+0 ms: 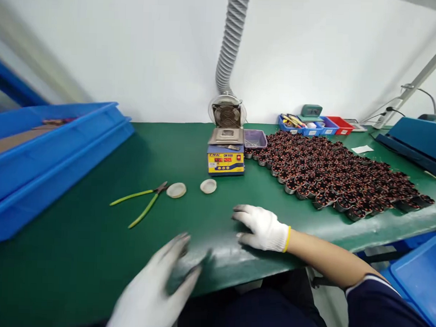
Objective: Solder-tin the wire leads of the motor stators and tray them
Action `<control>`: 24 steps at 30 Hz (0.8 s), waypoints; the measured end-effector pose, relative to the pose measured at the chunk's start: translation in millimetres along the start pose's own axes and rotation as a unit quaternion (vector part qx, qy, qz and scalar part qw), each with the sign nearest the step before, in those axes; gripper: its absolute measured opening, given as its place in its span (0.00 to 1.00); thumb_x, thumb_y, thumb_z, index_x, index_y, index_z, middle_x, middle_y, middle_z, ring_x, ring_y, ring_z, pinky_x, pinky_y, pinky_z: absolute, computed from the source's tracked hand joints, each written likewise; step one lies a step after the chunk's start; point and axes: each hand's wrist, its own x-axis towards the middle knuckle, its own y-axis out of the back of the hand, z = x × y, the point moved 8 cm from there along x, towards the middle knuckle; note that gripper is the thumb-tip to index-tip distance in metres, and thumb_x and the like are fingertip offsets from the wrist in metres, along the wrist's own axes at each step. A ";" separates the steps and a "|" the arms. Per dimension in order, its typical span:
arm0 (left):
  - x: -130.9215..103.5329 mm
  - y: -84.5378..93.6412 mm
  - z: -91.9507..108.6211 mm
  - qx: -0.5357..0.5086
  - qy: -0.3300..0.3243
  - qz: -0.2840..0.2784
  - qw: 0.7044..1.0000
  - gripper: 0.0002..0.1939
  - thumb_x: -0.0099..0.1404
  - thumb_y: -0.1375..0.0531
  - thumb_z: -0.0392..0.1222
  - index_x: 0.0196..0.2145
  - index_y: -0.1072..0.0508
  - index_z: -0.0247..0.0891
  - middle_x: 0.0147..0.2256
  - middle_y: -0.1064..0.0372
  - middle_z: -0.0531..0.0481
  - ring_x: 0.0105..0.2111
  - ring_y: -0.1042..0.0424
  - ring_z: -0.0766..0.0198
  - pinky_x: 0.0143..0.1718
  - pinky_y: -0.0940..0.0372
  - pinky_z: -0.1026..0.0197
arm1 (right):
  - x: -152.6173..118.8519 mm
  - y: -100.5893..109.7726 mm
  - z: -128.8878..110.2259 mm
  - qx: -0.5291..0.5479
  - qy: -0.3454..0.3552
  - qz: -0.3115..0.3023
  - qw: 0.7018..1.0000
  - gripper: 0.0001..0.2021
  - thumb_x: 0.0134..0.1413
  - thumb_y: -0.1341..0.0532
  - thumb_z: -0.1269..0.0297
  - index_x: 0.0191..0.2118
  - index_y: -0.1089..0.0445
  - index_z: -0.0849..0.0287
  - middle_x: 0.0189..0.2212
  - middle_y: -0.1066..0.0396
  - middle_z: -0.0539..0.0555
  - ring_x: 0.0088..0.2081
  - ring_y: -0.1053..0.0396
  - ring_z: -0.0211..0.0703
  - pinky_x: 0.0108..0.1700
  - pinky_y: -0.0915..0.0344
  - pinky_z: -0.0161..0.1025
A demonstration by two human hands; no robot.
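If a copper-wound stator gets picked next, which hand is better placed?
Likely the right hand: it's closer to the copper-wound stators and looks empty. The left hand is farther off, closer to the green-handled diagonal cutters.

Green bench top [67, 268]. Left: stacked blue trays [65, 184]. Green-handled cutters [159, 188] lying open next to two round white dishes [176, 190]. Mid-back: yellow-and-blue unit [225, 164] w/ red digits, purple bin [255, 133] beside it. Right: packed copper-wound parts [325, 172], white slip [362, 149] nearby, blue bins [312, 132] plus red bin [341, 123] behind.
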 end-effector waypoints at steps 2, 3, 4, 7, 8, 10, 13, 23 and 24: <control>65.9 -52.8 41.2 -0.010 -0.051 -0.055 0.997 0.25 0.66 0.43 0.48 0.59 0.34 0.41 0.58 0.31 0.43 0.53 0.27 0.51 0.55 0.30 0.52 | -26.1 0.7 26.2 -0.009 -0.025 0.036 0.999 0.25 0.54 0.37 0.59 0.57 0.33 0.62 0.59 0.33 0.64 0.53 0.29 0.55 0.52 0.30 0.49; 101.1 -80.4 62.4 -0.009 -0.068 -0.088 0.994 0.26 0.66 0.44 0.45 0.60 0.35 0.39 0.61 0.34 0.42 0.57 0.29 0.52 0.58 0.33 0.53 | -35.6 -1.3 32.9 -0.007 -0.024 0.043 0.999 0.23 0.54 0.38 0.59 0.55 0.32 0.62 0.57 0.31 0.63 0.52 0.28 0.54 0.51 0.30 0.49; 135.7 -105.5 82.5 -0.010 -0.080 -0.113 0.990 0.26 0.66 0.45 0.43 0.61 0.36 0.37 0.63 0.37 0.41 0.60 0.33 0.52 0.61 0.36 0.54 | -42.3 -4.1 36.3 -0.002 -0.017 0.045 0.999 0.22 0.54 0.38 0.59 0.54 0.30 0.61 0.56 0.30 0.62 0.50 0.27 0.54 0.50 0.29 0.48; 224.7 -168.1 112.4 0.043 -0.014 -0.169 0.985 0.27 0.65 0.43 0.40 0.61 0.36 0.40 0.67 0.45 0.41 0.59 0.32 0.50 0.59 0.36 0.54 | -48.4 -12.6 37.3 0.018 0.005 0.027 0.999 0.19 0.54 0.38 0.58 0.51 0.28 0.59 0.54 0.27 0.58 0.48 0.26 0.51 0.47 0.29 0.45; 246.5 -182.8 117.8 0.052 0.000 -0.171 0.984 0.26 0.64 0.42 0.40 0.60 0.35 0.39 0.66 0.46 0.38 0.58 0.31 0.48 0.57 0.35 0.51 | -47.1 -14.8 37.4 0.023 0.005 0.018 1.000 0.19 0.54 0.38 0.57 0.50 0.28 0.58 0.53 0.27 0.57 0.47 0.25 0.51 0.45 0.29 0.44; 276.6 -209.2 119.2 0.069 0.034 -0.183 0.980 0.24 0.61 0.40 0.41 0.56 0.32 0.36 0.61 0.40 0.32 0.53 0.28 0.43 0.52 0.32 0.47 | -43.0 -17.5 39.9 0.032 -0.009 0.002 0.999 0.18 0.54 0.38 0.57 0.49 0.27 0.56 0.52 0.26 0.55 0.45 0.25 0.50 0.42 0.29 0.42; 295.1 -234.3 110.0 0.073 0.065 -0.189 0.977 0.21 0.59 0.38 0.43 0.49 0.29 0.34 0.52 0.34 0.29 0.48 0.25 0.40 0.47 0.30 0.44 | -39.7 -16.8 46.8 0.045 -0.039 -0.004 0.998 0.17 0.54 0.38 0.56 0.48 0.26 0.55 0.50 0.25 0.54 0.43 0.24 0.49 0.41 0.29 0.41; 177.7 -165.0 75.0 -0.087 -0.018 -0.177 0.980 0.06 0.60 0.40 0.44 0.32 0.31 0.40 0.43 0.29 0.46 0.45 0.26 0.58 0.49 0.30 0.56 | -64.8 40.9 105.7 0.322 -0.243 0.272 0.874 0.15 0.56 0.37 0.60 0.47 0.28 0.58 0.44 0.24 0.58 0.45 0.25 0.43 0.48 0.28 0.41; 159.3 -150.7 76.1 -0.140 -0.045 -0.169 0.975 0.05 0.60 0.39 0.43 0.31 0.31 0.40 0.43 0.28 0.46 0.45 0.26 0.58 0.48 0.30 0.56 | -60.7 35.3 109.8 0.366 -0.266 0.242 0.859 0.17 0.55 0.36 0.59 0.49 0.28 0.58 0.44 0.24 0.57 0.44 0.25 0.43 0.47 0.28 0.41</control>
